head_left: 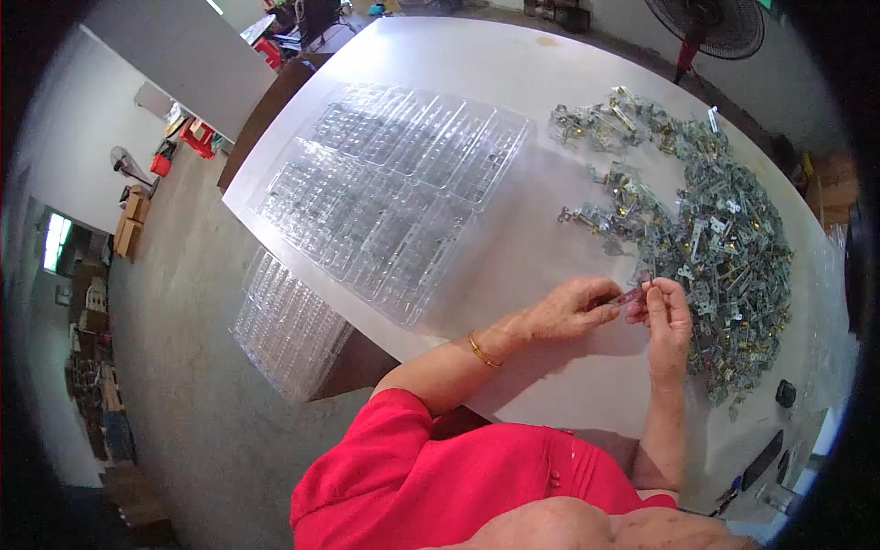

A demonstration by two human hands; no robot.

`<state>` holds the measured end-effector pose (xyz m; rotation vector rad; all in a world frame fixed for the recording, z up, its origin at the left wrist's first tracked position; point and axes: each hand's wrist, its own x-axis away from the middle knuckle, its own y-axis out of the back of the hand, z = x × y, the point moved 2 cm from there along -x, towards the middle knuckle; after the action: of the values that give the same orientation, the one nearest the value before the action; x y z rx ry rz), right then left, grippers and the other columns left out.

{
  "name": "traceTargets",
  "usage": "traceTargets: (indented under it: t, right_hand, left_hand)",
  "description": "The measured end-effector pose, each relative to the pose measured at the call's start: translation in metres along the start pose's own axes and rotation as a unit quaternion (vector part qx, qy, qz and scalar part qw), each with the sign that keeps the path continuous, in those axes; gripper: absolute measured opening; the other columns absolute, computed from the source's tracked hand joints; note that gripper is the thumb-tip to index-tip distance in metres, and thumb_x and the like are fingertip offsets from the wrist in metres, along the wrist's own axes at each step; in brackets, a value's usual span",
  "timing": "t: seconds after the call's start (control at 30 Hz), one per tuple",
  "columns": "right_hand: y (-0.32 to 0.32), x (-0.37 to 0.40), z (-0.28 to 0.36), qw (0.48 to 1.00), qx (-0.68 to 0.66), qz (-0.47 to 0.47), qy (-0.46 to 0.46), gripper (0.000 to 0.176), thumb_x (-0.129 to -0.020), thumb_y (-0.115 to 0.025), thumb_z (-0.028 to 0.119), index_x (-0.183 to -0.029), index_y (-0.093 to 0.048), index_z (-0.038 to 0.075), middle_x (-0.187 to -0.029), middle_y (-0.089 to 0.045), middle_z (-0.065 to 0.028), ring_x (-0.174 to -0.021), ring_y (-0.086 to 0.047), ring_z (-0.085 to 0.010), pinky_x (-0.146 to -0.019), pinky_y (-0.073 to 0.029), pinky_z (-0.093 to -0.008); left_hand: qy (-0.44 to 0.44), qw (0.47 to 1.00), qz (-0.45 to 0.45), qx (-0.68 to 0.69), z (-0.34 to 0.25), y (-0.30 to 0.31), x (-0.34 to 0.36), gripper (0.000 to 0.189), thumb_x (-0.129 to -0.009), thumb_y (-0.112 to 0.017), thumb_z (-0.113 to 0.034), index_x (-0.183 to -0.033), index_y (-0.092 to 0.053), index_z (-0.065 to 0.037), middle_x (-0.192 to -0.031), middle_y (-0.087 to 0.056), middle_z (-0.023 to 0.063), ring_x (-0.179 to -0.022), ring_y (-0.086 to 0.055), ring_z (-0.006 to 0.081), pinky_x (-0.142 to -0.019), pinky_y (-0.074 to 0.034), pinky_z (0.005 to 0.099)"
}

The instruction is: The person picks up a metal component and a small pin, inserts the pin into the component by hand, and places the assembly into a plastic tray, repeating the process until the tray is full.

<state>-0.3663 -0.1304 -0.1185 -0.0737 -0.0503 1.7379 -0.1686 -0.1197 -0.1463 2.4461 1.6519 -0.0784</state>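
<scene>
A small, thin metal part (631, 296) is held between my two hands, over the table near the heap. My left hand (576, 309) pinches its left end, with a gold bangle on the wrist. The fingers of my right hand (666, 312) close on its other end. Just beyond and to the right lies a big heap of small metal parts (733, 266), grey with some brass-coloured bits. Farther left on the table sits a clear plastic tray (440, 197) with rows of compartments holding parts.
Below the white table's (458, 46) left edge stands a stack of clear trays (289, 316). A small black object (786, 393) and a dark flat object (763, 458) lie at the right. A fan (706, 23) stands beyond the far edge.
</scene>
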Motion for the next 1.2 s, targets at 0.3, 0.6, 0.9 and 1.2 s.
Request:
traceTargets:
  t: [0.3, 0.6, 0.9, 1.2]
  right_hand:
    - [-0.001, 0.001, 0.003, 0.993, 0.094, -0.036, 0.068, 0.014, -0.108, -0.055, 0.015, -0.110, -0.062, 0.003, -0.093, -0.064, -0.0004, -0.076, -0.061, -0.0067, -0.066, -0.054, -0.0242]
    - [-0.010, 0.011, 0.031, 0.987, 0.088, -0.070, 0.118, 0.015, -0.109, -0.052, 0.018, -0.113, -0.060, 0.006, -0.099, -0.066, -0.0029, -0.075, -0.062, -0.0084, -0.066, -0.052, -0.0248]
    - [-0.060, 0.046, -0.025, 0.983, 0.103, 0.151, -0.029, 0.016, -0.106, -0.060, 0.018, -0.102, -0.064, 0.003, -0.086, -0.067, -0.0031, -0.075, -0.063, -0.0109, -0.066, -0.052, -0.0284]
    - [-0.091, 0.061, -0.016, 0.893, 0.299, 0.243, 0.232, 0.009, -0.092, -0.068, 0.009, -0.099, -0.063, 0.005, -0.086, -0.067, -0.0145, -0.076, -0.066, -0.0359, -0.066, -0.053, -0.0440]
  left_hand:
    - [-0.092, 0.982, -0.114, -0.116, -0.010, -0.011, 0.000, 0.024, -0.094, -0.068, -0.011, -0.112, -0.055, -0.001, -0.090, -0.065, 0.0171, -0.080, -0.066, 0.0314, -0.069, -0.053, 0.0418]
    - [-0.088, 0.931, -0.232, -0.266, -0.066, -0.006, 0.021, 0.020, -0.094, -0.066, -0.009, -0.109, -0.056, -0.003, -0.089, -0.065, 0.0205, -0.082, -0.066, 0.0424, -0.069, -0.052, 0.0483]
    - [-0.092, 0.773, -0.400, -0.484, -0.171, 0.124, 0.121, 0.019, -0.096, -0.068, -0.005, -0.113, -0.062, -0.002, -0.098, -0.073, 0.0140, -0.088, -0.074, 0.0259, -0.079, -0.057, 0.0340]
    - [0.098, 0.636, -0.516, -0.566, -0.157, 0.336, 0.211, 0.018, -0.096, -0.067, -0.015, -0.104, -0.070, 0.002, -0.094, -0.073, 0.0211, -0.087, -0.072, 0.0325, -0.080, -0.055, 0.0400]
